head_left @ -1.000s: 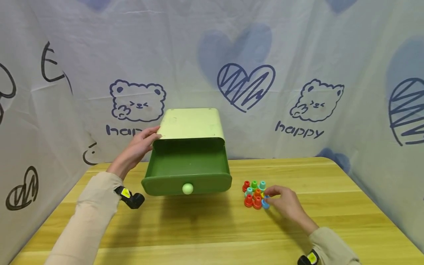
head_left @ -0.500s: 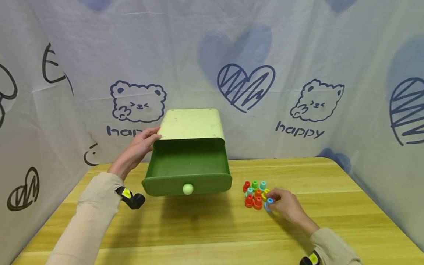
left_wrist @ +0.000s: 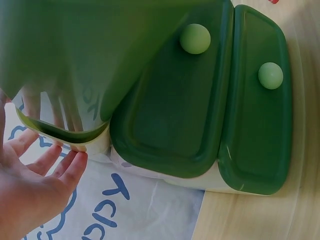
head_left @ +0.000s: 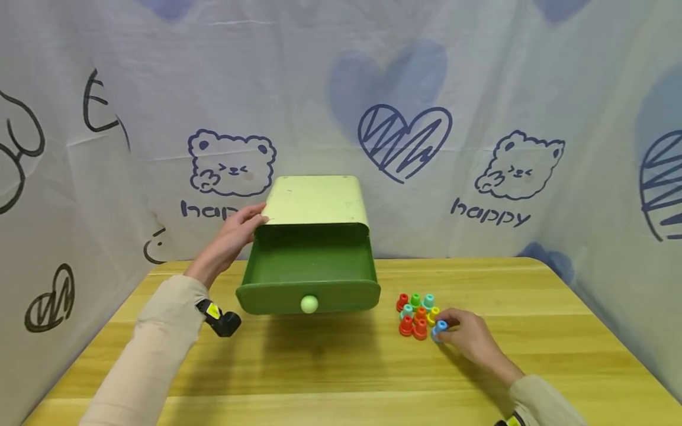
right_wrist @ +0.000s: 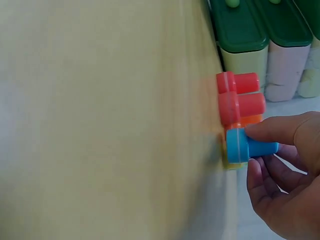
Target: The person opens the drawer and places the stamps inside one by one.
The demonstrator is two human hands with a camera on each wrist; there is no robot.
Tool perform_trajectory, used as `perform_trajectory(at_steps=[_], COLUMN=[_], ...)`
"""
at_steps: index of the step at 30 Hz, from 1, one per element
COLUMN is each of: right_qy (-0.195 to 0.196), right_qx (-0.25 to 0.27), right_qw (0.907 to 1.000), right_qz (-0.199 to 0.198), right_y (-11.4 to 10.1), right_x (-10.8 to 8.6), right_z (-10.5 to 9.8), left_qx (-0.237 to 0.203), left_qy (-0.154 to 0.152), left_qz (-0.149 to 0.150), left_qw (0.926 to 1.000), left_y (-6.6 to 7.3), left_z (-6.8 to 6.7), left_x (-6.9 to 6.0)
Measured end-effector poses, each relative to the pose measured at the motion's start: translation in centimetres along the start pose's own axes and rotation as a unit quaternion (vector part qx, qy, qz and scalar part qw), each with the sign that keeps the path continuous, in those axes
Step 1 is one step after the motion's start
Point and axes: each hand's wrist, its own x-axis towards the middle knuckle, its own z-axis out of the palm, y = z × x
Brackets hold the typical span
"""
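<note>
My left hand [head_left: 229, 239] touches the left side of a pale-yellow drawer unit [head_left: 319, 198], its fingers extended. The unit's top drawer [head_left: 314, 296] is green, pulled out, with a round pale knob [head_left: 309, 304]; nothing shows inside. In the left wrist view, fingertips rest against the side of the unit below the drawer's edge. To the right of the unit, my right hand [head_left: 471, 337] pinches a blue peg [head_left: 439, 331] with a wide base and a narrow hollow top. The right wrist view shows the blue peg [right_wrist: 237, 145] between thumb and fingers.
Several other pegs stand grouped just left of the right hand: red [head_left: 406, 325], orange [head_left: 420, 315], yellow [head_left: 433, 316], green [head_left: 415, 301] and light blue. Two shut lower drawers [left_wrist: 170, 100] with knobs appear under the pulled-out one. A printed cloth [head_left: 319, 89] hangs behind the wooden table [head_left: 330, 367].
My right hand has drawn the blue peg slightly right, away from the group. The head view has shifted a little. My left hand stays on the drawer unit.
</note>
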Motion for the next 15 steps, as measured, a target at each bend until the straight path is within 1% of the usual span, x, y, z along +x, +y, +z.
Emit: perform_trajectory(at_steps=[4, 10, 15], right_qy=[0.008, 0.022, 0.012], right_qx=[-0.022, -0.072, -0.077], right_qw=[0.9997, 0.9950, 0.9921], right_qz=[-0.012, -0.066, -0.098], right_y=[-0.3, -1.7, -3.2], right_x=[0.1, 1.0, 1.7], right_z=[-0.7, -2.3, -3.0], left_qx=[0.001, -0.001, -0.008], left_qy=[-0.003, -0.002, 0.000], left_qz=[-0.001, -0.001, 0.000], left_qw=[1.0000, 1.0000, 1.0000], left_y=[0.1, 0.1, -0.1], left_z=[0.1, 0.1, 0.0], left_x=[0.1, 0.1, 0.0])
